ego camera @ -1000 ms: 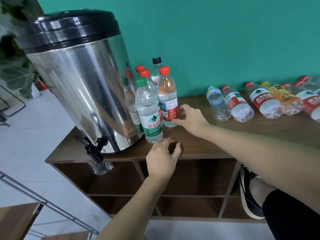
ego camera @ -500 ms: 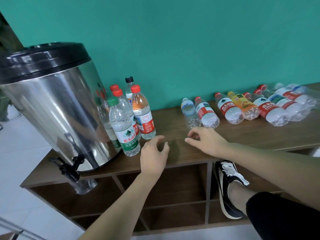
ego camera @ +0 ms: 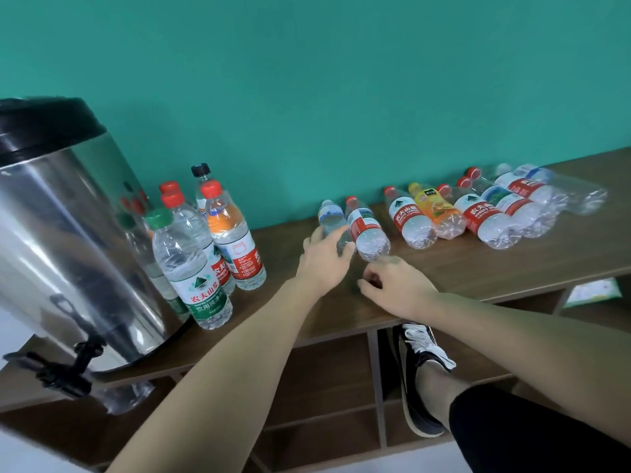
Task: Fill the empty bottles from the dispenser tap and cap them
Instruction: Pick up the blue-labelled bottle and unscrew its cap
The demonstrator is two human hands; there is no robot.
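Two groups of bottles sit on the worktop (ego camera: 444, 278) in the head view, the only view supplied. Filled, capped bottles (ego camera: 191, 264) stand upright just beside the steel dispenser (ego camera: 68, 240), whose black tap (ego camera: 65, 367) overhangs the front edge at lower left. Empty bottles (ego camera: 485, 216) lie on their sides in a row along the green wall, well apart from the tap.

Hands:
- The left hand (ego camera: 324, 257) reaches to the near end of the row. Its fingers are spread and relaxed, touching the clear blue-capped bottle (ego camera: 329, 218). No closed grip is visible.
- The right hand (ego camera: 396, 285) hovers just above the worktop, close to the base of the red-labelled bottle (ego camera: 367, 230). Its fingers are loosely curled and hold nothing.

Probable step: selection of the next empty bottle for filling.

Hazards from this position:
- The two nearest empties touch each other. Lifting one may set the other rolling toward the front edge, since lying bottles are light and round.
- Thin empty plastic may buckle or slip under an incomplete grasp.
- The carry path to the tap passes the upright group. A forearm sweep could topple those bottles.
- A clear object (ego camera: 119, 397) sits below the tap. Its identity cannot be determined, and it may obstruct placement.
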